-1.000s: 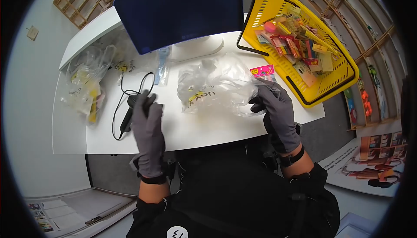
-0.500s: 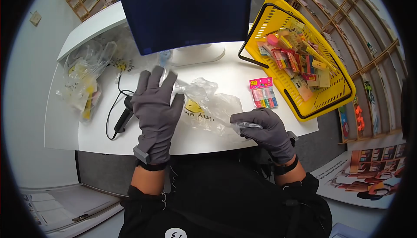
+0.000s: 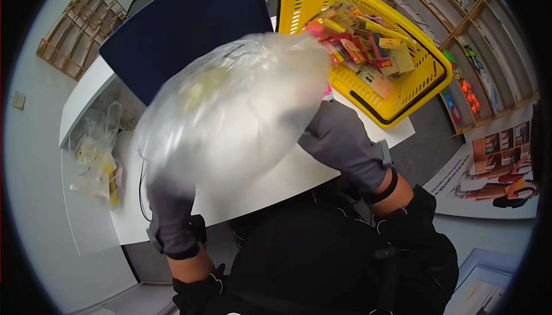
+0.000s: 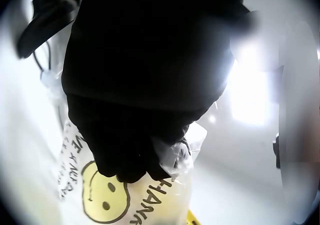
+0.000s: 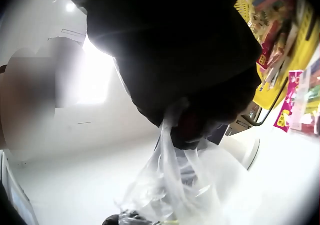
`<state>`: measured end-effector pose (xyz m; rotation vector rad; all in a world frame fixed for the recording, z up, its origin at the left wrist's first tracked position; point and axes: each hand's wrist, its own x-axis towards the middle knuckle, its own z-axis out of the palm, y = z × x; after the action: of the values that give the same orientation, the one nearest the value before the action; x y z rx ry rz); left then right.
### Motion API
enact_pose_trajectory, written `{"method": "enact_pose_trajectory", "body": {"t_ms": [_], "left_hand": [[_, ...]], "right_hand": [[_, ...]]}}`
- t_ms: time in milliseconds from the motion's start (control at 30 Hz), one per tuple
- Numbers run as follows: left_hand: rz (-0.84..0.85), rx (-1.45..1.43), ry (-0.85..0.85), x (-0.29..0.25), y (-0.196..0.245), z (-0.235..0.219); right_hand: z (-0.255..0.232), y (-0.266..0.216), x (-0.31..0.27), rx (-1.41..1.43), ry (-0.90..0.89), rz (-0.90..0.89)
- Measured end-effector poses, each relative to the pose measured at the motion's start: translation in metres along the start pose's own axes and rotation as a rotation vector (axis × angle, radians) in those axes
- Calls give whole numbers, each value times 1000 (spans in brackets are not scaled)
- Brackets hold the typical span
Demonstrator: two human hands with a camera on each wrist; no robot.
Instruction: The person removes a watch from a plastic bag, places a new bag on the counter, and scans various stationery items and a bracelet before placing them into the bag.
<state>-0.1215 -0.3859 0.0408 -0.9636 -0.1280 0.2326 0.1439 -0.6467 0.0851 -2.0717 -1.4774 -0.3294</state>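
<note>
Plastic bag (image 3: pixel 241 96), ballooned above table (image 3: pixel 287 177). Left hand (image 3: pixel 172 205) curled round bunched film; right hand (image 3: pixel 342 136) pinches gathered film. Two-sided hold likely keeps bag spread. Basket (image 3: pixel 414 108) at right, presumably for easy reach.

We see a yellow basket (image 3: pixel 422 93), a white tabletop (image 3: pixel 264 200), grey gloves (image 3: pixel 339 136), and a clear bag (image 4: pixel 150 205) with yellow smiley face and black letters.
</note>
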Motion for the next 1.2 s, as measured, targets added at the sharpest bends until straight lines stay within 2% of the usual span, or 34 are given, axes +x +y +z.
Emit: {"method": "enact_pose_trajectory", "body": {"t_ms": [100, 133, 200, 267, 333, 367, 400, 467, 500, 567, 600, 633, 700, 733, 800, 833, 900, 933, 1033, 1133, 1167, 1200], "left_hand": [[-265, -1438, 151, 9, 40, -2], [-365, -1920, 199, 8, 51, -2], [-610, -2874, 303, 2, 61, -2], [-678, -2933, 305, 1, 56, -9], [-768, -3064, 326, 4, 47, -23], [-782, -3062, 321, 6, 39, -24], [-702, -3104, 228, 10, 25, -22], [-535, -3173, 44, 16, 6, -17], [-543, -3172, 41, 16, 6, -18], [-503, -3269, -96, 15, 7, -18], [-475, -3315, -165, 15, 7, -18], [-470, -3315, -160, 17, 3, -19], [-428, -3693, -285, 23, -13, -22], [-394, -3880, -363, 24, -20, -23], [-392, -3860, -355, 22, -30, -24], [-389, -3838, -355, 20, -34, -25], [-396, -3814, -353, 15, -33, -24], [-433, -3876, -370, 11, -28, -23], [-528, -3994, -413, 1, -6, -16], [-236, -4569, -91, -5, 10, -8], [-235, -4571, -93, -5, 10, -8], [-420, -4438, -321, -3, 11, -7]], "right_hand": [[5, 16, 0, 860, -386, 827], [4, 21, 1, 863, -404, 821], [0, 35, 8, 893, -425, 919], [-6, 40, 15, 900, -435, 947], [-15, 36, 21, 707, -357, 836], [-19, 34, 22, 612, -317, 782], [-22, 31, 19, 609, -324, 775], [-27, 21, 10, 425, 172, 459], [-32, 10, 6, 426, 169, 454], [-54, -20, 8, 294, 445, -11], [-70, -32, 16, 320, 183, -196], [-80, -41, 23, 338, -81, -379], [-57, -66, 32, 459, -453, -307], [-42, -71, 35, 456, -452, -306], [-6, -68, 33, 139, -457, -190], [11, -58, 31, 137, -456, -193], [35, -35, 33, -50, -250, -159], [33, -32, 35, -48, -249, -165], [24, -20, 37, -159, -493, 26], [24, -2, 37, -45, -430, -37], [25, 1, 37, 8, -396, -65], [24, 4, 38, 6, -397, -63]]}}
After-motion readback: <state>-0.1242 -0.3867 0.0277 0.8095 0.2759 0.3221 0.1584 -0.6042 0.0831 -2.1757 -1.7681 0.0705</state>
